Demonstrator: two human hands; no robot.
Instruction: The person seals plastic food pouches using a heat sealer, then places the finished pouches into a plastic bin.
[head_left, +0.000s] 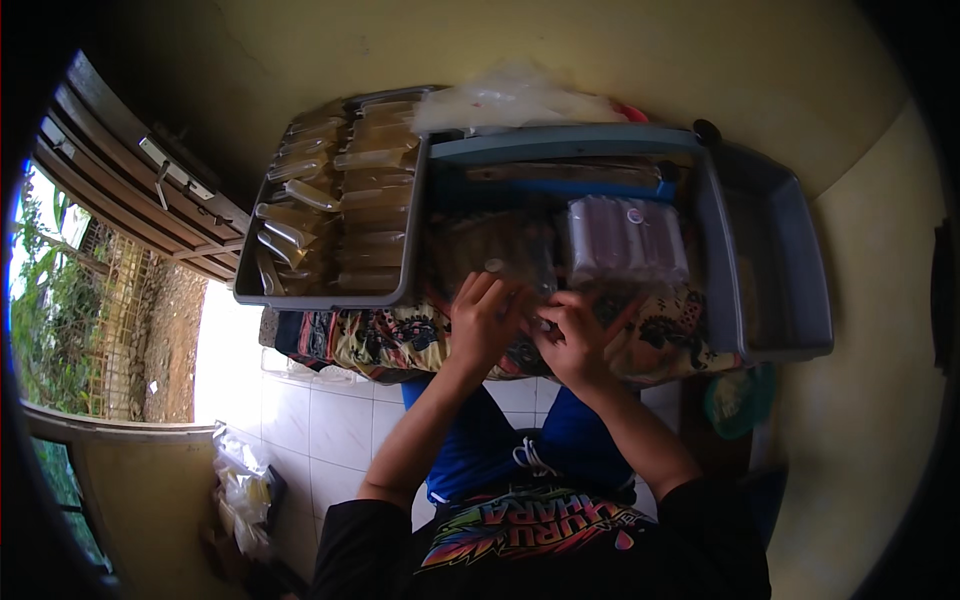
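My left hand (484, 311) has its fingers bent over the near edge of a clear plastic bag (495, 244) that bears a round sticker. Close beside it, my right hand (576, 330) pinches the bag's near side, with a small pale bit showing at the fingertips. The bag's contents are dark and blurred. Just beyond my right hand lies a clear pack of purple-brown filled tubes (628, 238), also with a round sticker. Both hands are over a patterned cloth (405, 330).
At left, a grey tray (411, 255) holds rows of filled plastic tubes (371, 199). A blue-grey tray (570, 141) stands at the back, with clear plastic bags (517, 97) behind it. On the right is a grey bin (780, 247). An open door (142, 165) is at far left.
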